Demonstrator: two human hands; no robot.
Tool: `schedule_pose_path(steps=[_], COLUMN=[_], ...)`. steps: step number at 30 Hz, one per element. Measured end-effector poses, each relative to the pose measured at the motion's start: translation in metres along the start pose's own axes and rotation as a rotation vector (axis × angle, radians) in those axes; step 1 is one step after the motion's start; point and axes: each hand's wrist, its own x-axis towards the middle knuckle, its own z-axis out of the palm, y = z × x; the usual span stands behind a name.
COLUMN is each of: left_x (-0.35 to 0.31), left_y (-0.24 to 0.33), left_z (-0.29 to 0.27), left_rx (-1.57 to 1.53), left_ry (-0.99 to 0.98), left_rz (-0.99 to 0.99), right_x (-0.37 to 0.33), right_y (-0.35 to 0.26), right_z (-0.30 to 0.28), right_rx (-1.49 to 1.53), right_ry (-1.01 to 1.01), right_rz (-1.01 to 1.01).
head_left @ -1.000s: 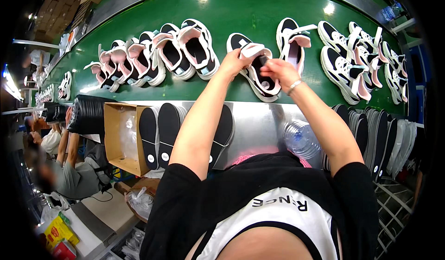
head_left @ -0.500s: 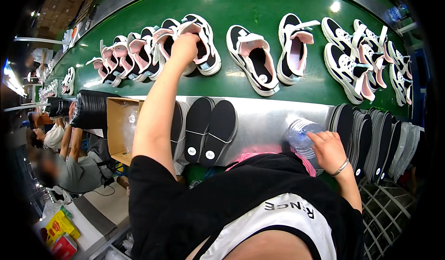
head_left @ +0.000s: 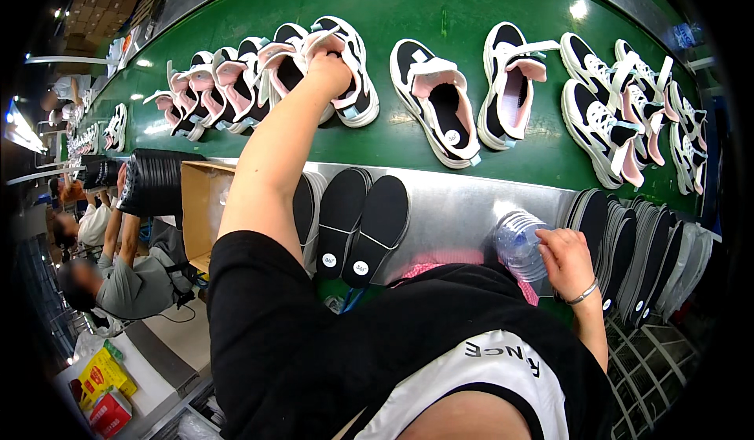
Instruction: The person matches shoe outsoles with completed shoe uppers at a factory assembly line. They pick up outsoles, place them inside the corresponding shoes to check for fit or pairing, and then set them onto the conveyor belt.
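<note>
My left hand [head_left: 330, 76] reaches into the opening of a black, white and pink sneaker [head_left: 361, 79] on the green belt; its fingertips are hidden inside. A row of similar sneakers [head_left: 228, 87] stands to its left. To its right sit two sneakers, one with a black insole [head_left: 452, 110] inside, the other with a pale inside [head_left: 512, 98]. My right hand [head_left: 567, 261], a bracelet on its wrist, rests beside a clear ribbed plastic container [head_left: 518, 240], fingers loosely bent at its edge and not gripped around it.
Black insoles [head_left: 377, 220] tied with white strings lie on the metal ledge [head_left: 448, 193]. More insole stacks [head_left: 620, 236] stand at the right. A cardboard box [head_left: 200, 204] is near my left arm. Further sneakers [head_left: 605, 118] lie at the right; co-workers [head_left: 133, 283] sit at the left.
My left hand has gone a little further into the sneaker's opening. My right hand stays by the plastic container. The whole view has shifted slightly.
</note>
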Motion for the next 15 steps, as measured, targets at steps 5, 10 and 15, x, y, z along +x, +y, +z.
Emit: schedule_pose_path(steps=[5, 10, 15], left_x=[-0.009, -0.033, -0.058], left_y=[-0.001, -0.040, -0.033], left_z=[-0.004, 0.013, -0.004], left_rx=[-0.040, -0.626, -0.731], left_ry=[-0.081, 0.371, 0.603], left_rz=[-0.022, -0.003, -0.079], right_x=[-0.011, -0.031, -0.044], right_y=[0.009, 0.042, 0.067], right_z=[-0.004, -0.008, -0.004], right_rx=[0.032, 0.097, 0.132], right_ry=[0.050, 0.224, 0.270], right_rz=[0.028, 0.116, 0.201])
